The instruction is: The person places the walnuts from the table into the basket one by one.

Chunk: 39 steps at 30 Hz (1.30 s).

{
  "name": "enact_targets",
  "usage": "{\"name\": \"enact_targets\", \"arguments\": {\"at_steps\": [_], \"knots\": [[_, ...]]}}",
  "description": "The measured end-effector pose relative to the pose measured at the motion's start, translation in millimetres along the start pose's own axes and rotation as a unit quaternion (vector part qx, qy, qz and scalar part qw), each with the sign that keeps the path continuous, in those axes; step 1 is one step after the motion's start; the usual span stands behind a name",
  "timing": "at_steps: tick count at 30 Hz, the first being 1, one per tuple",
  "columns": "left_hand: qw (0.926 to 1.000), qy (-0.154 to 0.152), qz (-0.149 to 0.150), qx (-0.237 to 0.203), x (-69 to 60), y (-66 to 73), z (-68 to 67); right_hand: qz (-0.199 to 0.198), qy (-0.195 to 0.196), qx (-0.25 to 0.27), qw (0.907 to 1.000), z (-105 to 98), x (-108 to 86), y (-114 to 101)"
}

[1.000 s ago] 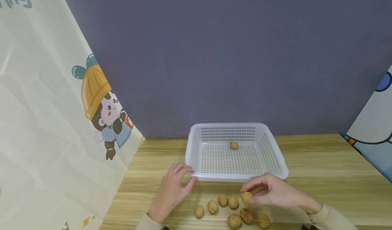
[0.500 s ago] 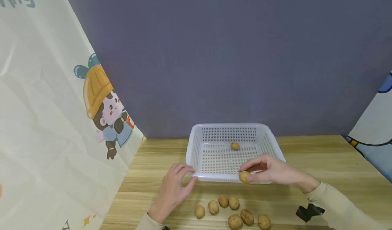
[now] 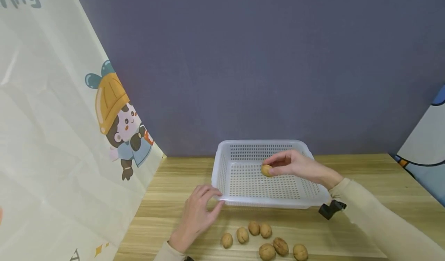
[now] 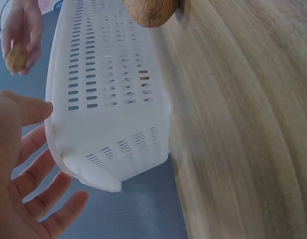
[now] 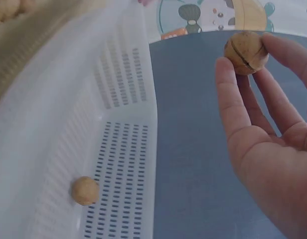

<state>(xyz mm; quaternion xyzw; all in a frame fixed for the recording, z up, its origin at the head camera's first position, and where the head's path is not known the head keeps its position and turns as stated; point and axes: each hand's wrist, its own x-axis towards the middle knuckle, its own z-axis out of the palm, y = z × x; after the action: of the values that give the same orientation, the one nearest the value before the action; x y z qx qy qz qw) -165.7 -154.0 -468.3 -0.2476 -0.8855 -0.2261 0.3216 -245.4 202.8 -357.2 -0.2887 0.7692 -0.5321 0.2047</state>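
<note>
I hold a walnut (image 3: 267, 171) over a white plastic basket (image 3: 262, 202) on a wood-grain table (image 3: 368, 183), the nut pinched between the thumb and fingers (image 5: 230, 94) of my right hand (image 3: 299, 167) and raised clear of the basket's floor. A second walnut (image 5: 85, 190) lies inside the basket, visible from the right wrist. My left hand (image 3: 198, 216) rests at the basket's near left corner, thumb and index finger at the rim, the other fingers spread apart. On the near side of the basket, seven loose walnuts (image 3: 242, 235) lie on the table: four in a shallow arc toward the left, three nearer and to the right, the rightmost set apart. A grey-blue backdrop (image 3: 257, 68) stands at the far side; at left hangs a pale sheet (image 3: 45, 137) printed with a cartoon figure (image 3: 133, 149) in a yellow hat.
</note>
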Motion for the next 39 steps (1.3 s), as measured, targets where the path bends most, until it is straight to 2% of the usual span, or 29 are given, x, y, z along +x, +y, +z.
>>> {"name": "enact_targets", "arguments": {"at_steps": [10,18,25,32,35,39], "knots": [[0.9999,0.006,0.008,0.011,2.0,-4.3,-2.7,0.028,0.051,-0.069,0.996,-28,58.2,-2],[0.9999,0.002,0.012,0.011,3.8,-5.9,-2.4,0.04,0.059,-0.054,0.996,-34,95.7,30],[0.9998,0.006,0.014,0.013,2.9,-5.4,-1.9,0.071,0.07,-0.057,0.9934,-24,116.4,54],[0.9997,0.005,0.02,0.01,2.8,-4.3,0.4,0.091,0.043,-0.066,0.9928,-9,126.4,74],[0.9997,0.004,0.021,0.008,2.1,-3.1,1.4,0.11,0.046,-0.082,0.9895,-5,128.3,83],[0.9997,0.007,0.02,0.011,1.7,-2.6,0.6,0.116,0.051,-0.112,0.9855,-1,133.8,92]]}}
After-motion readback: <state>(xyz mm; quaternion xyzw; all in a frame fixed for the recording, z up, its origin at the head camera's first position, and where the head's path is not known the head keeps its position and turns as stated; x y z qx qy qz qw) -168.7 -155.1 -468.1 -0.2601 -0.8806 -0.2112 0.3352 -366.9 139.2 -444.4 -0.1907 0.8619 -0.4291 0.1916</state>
